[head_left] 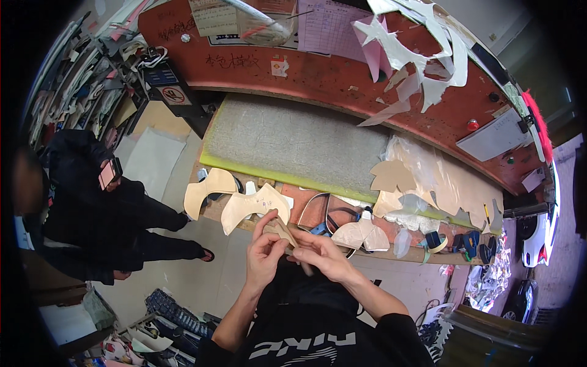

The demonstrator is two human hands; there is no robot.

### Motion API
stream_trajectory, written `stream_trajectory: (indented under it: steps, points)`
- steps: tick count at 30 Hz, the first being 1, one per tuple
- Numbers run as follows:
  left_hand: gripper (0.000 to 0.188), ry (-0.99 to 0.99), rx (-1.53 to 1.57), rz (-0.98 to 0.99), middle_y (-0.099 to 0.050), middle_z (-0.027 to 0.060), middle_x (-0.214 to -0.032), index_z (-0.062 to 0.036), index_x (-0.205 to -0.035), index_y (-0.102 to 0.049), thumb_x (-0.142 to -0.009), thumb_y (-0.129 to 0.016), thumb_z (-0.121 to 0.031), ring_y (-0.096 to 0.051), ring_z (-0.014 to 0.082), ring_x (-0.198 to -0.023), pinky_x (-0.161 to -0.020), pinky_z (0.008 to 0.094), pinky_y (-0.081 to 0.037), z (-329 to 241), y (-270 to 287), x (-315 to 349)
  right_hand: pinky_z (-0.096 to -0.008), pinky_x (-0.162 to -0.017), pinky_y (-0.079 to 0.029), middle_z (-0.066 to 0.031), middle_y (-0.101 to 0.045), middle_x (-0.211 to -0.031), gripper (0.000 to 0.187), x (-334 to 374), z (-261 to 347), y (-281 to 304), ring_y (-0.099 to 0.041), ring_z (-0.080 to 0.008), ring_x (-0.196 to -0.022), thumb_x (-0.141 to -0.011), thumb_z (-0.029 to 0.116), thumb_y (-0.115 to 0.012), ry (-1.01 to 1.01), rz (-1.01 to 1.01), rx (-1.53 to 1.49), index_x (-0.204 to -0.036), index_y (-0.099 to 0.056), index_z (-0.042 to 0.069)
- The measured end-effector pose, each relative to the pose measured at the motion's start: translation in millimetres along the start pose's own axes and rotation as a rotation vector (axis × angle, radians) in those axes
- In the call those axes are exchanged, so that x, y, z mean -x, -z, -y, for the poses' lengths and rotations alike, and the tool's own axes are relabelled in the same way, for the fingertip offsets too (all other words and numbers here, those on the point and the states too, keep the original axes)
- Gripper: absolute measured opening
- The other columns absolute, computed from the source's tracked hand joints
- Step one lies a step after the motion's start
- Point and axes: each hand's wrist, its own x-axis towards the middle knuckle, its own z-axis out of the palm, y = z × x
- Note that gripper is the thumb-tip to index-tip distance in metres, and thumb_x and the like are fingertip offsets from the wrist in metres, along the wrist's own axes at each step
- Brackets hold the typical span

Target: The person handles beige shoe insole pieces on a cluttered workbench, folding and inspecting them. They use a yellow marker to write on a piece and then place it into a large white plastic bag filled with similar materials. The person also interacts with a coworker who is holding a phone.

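Observation:
In front of my body, a thin tan cut piece (282, 230) is held between both hands. The thumb and fingers of my left hand (264, 257) pinch it on the left. My right hand (322, 252) grips its right side, with the fingers partly behind it. Just beyond my left hand, a cream curved piece (254, 207) lies at the bench's near edge, overlapping other pale material. Another cream curved piece (209, 188) sits farther left. To the right of my hands are a bent metal strip cutting die (315, 210) and a cream winged piece (362, 235).
A grey cutting board (299, 144) with a yellow-green edge lies beneath a wide red machine beam (330, 85). Tan sheet (452, 189) with cut-outs and clear film cover the right side. Tape rolls (435, 242) sit at the edge. A person (92, 202) holding a phone stands left.

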Motion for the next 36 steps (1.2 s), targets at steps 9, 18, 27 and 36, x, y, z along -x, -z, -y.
stream_trajectory:
  steps: [9,18,27,36]
  points:
    - [0.005,0.002,0.226,0.034,-0.035,0.0241,-0.157,-0.0001,-0.084,-0.060,-0.086,-0.058,-0.004,-0.036,0.0369,-0.145,-0.115,0.0467,-0.032,3,62,-6,-0.0360,-0.101,-0.053,-0.0110,-0.060,-0.132,0.040,-16,-14,2,-0.061,-0.0188,-0.119,-0.106,0.016,-0.047,-0.136,-0.101,-0.091,-0.141,-0.052,-0.003]
    - [0.022,0.343,0.863,0.098,-0.045,0.0258,-0.148,-0.0014,-0.100,-0.053,-0.091,-0.043,-0.019,-0.047,0.0402,-0.134,-0.109,0.0614,-0.040,13,120,-22,-0.0289,-0.081,-0.051,-0.0059,-0.072,-0.095,0.031,-9,78,-7,-0.065,-0.0113,-0.088,-0.088,0.013,-0.075,-0.005,0.056,0.580,-0.115,-0.068,-0.001]
    - [0.077,0.600,0.878,0.280,-0.049,0.0187,-0.144,0.0021,-0.151,-0.031,-0.100,-0.050,-0.051,-0.053,0.0296,-0.131,-0.107,0.0442,-0.046,27,109,-6,-0.0405,-0.078,-0.053,-0.0203,-0.071,-0.093,0.031,-71,27,-32,-0.071,-0.0320,-0.086,-0.086,0.022,-0.071,-0.082,0.073,0.821,-0.105,-0.068,-0.002]
    - [0.073,0.694,0.753,0.326,-0.039,0.0246,-0.151,0.0035,-0.156,-0.019,-0.091,-0.050,-0.010,-0.051,0.0358,-0.133,-0.109,0.0557,-0.044,9,124,-9,-0.0405,-0.079,-0.053,-0.0181,-0.071,-0.095,0.029,-86,11,-45,-0.070,-0.0325,-0.088,-0.086,0.016,-0.074,-0.105,-0.003,0.866,-0.107,-0.064,-0.001]
